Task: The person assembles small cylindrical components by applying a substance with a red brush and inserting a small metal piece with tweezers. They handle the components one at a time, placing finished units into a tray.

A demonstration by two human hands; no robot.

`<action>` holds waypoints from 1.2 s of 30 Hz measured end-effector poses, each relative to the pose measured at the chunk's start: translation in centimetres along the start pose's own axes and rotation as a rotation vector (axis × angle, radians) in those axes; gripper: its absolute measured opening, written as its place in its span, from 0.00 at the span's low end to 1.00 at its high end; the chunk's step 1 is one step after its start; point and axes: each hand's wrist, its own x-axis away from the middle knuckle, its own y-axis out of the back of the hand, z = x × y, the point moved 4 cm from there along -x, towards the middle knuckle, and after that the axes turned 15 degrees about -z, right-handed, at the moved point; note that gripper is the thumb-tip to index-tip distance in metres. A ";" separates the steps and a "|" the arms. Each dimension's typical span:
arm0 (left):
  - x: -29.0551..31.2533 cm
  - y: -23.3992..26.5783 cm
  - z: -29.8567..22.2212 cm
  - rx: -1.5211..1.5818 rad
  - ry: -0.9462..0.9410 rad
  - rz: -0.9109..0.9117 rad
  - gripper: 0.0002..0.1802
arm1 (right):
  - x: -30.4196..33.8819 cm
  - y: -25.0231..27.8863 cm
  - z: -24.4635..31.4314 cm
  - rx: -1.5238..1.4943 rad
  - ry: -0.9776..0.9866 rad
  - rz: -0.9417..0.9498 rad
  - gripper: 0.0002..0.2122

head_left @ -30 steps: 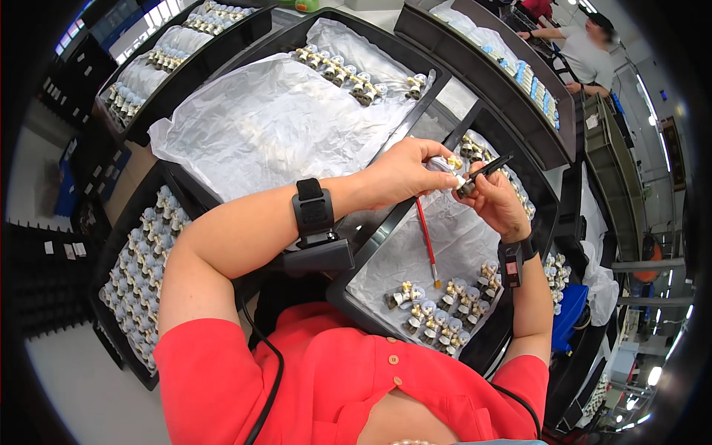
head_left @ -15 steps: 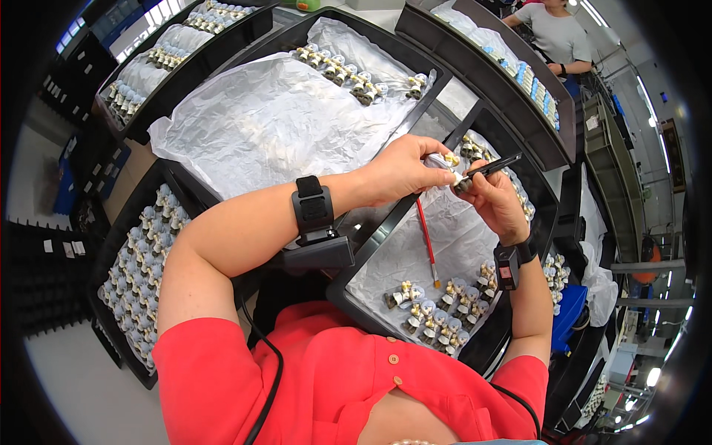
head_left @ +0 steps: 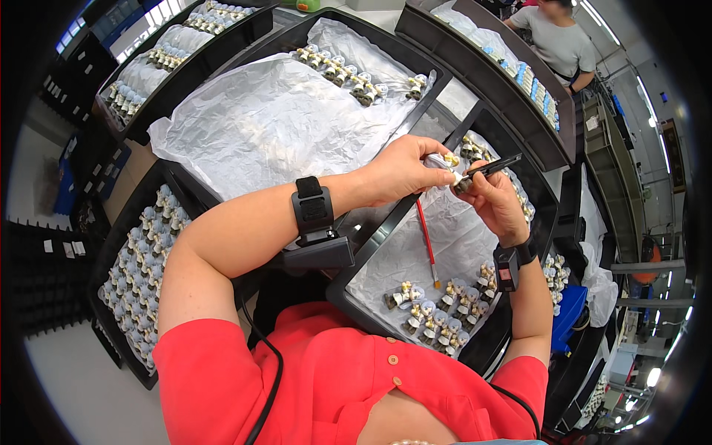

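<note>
My left hand (head_left: 404,172) is closed on a small figurine (head_left: 449,159) with a pale head, yellow bits and a dark base, pinching it between thumb and fingers. My right hand (head_left: 498,206) is closed around a slim black tool (head_left: 503,163) pointing up to the right; its exact kind I cannot make out. The right fingertips also meet the figurine's dark base. Both hands are above a black tray (head_left: 365,261) lined with white paper. A red paintbrush (head_left: 426,236) lies on that paper, beside several standing figurines (head_left: 439,326).
Beyond my left arm, a larger black tray (head_left: 437,83) holds crumpled white paper (head_left: 259,119) and several figurines. More figurine-filled trays stand at the left (head_left: 144,271) and far left. A blue bin (head_left: 569,315) is at the right. Another person (head_left: 556,41) stands beyond the far-right tray.
My hands, the figurine and the black tool look nearly still. The person in the background has shifted slightly to the right, with that person's arm now lower.
</note>
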 end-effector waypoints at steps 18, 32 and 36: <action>0.0 0.1 0.1 -0.019 -0.015 -0.015 0.16 | 0.0 -0.3 0.0 -0.025 0.019 -0.020 0.10; 0.1 0.0 -0.1 -0.020 -0.008 -0.008 0.16 | 0.0 -0.2 0.0 -0.008 0.016 -0.029 0.09; 0.0 0.1 0.0 -0.065 -0.018 -0.018 0.16 | 0.0 -0.1 -0.1 -0.025 0.013 -0.025 0.10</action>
